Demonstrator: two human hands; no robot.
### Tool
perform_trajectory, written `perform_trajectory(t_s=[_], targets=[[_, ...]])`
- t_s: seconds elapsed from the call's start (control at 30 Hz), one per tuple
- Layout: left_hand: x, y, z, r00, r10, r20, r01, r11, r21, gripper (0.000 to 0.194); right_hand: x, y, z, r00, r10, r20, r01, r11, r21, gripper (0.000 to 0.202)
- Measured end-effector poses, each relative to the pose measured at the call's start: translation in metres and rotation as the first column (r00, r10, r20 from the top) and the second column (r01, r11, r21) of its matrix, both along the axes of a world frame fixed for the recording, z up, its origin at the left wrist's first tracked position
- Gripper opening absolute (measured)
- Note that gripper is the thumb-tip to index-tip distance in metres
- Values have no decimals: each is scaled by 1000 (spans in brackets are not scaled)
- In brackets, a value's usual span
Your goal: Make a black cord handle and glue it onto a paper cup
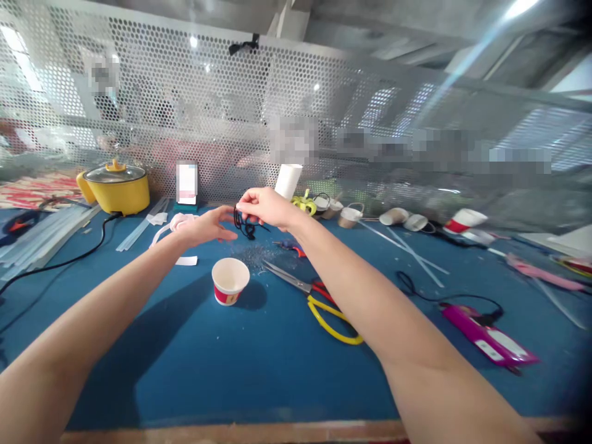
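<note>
My right hand [266,206] is raised over the blue table [277,364] and pinches a thin black cord [244,225] that dangles in a loop below the fingers. My left hand [206,227] hovers just left of the cord with its fingers spread, holding nothing; whether it touches the cord I cannot tell. A small paper cup [230,280], white inside with a red band, stands upright on the table below both hands. Scissors [324,299] with red and yellow handles lie to the cup's right.
A yellow electric pot [115,187] sits at the back left with its black power cable [69,262]. Clear plastic sticks [32,237] lie at the left. Several paper cups [407,219] lie along the back. A magenta glue gun [488,336] rests at the right. A perforated metal screen [231,117] closes the back.
</note>
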State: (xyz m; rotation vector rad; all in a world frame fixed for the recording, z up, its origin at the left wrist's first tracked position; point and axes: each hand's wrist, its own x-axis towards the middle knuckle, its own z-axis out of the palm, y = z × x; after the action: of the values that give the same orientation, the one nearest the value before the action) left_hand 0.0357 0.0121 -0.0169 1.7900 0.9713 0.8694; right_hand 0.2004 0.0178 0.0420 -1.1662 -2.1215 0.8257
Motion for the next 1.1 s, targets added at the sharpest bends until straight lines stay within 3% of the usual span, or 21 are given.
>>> perform_trajectory(t_s=[0.07,0.13,0.2,0.37,0.5,0.57,0.67,0.77,0.9,1.0,1.1], targets=[[3,11,-12,1000,-22,22,23,997,-76,26,6,2,2,999,-41,-35,40,999,-18,11],[4,17,-19,1000,7,-1,-7,996,-86,14,14,5,3,994,-87,-73,84,995,-46,14],[6,22,-22,999,35,-15,-36,996,-80,14,22,9,4,985,-120,-121,112,991,-77,16],[27,30,-19,999,-15,41,14,1000,10,45,22,15,-2,982,-74,-176,46,987,-156,16],[33,42,-24,990,-8,-141,9,1000,5,25,25,20,-3,959,-105,-264,50,977,-210,15],[25,51,-29,971,44,-233,-43,999,7,26,35,24,2,907,-207,-367,142,970,-198,17],[9,65,-35,911,135,-390,-126,991,48,26,55,32,14,740,-332,-586,314,940,-135,18],[3,77,-38,855,179,-486,-139,983,116,30,67,38,24,578,-303,-758,406,912,-55,17],[7,87,-41,768,246,-591,-154,967,202,31,73,41,32,447,-181,-876,407,913,19,15],[9,91,-42,692,297,-657,-160,952,262,31,76,43,38,418,-108,-902,395,916,74,19],[11,94,-37,633,356,-688,-153,928,340,32,72,42,39,487,-73,-871,352,929,118,17]])
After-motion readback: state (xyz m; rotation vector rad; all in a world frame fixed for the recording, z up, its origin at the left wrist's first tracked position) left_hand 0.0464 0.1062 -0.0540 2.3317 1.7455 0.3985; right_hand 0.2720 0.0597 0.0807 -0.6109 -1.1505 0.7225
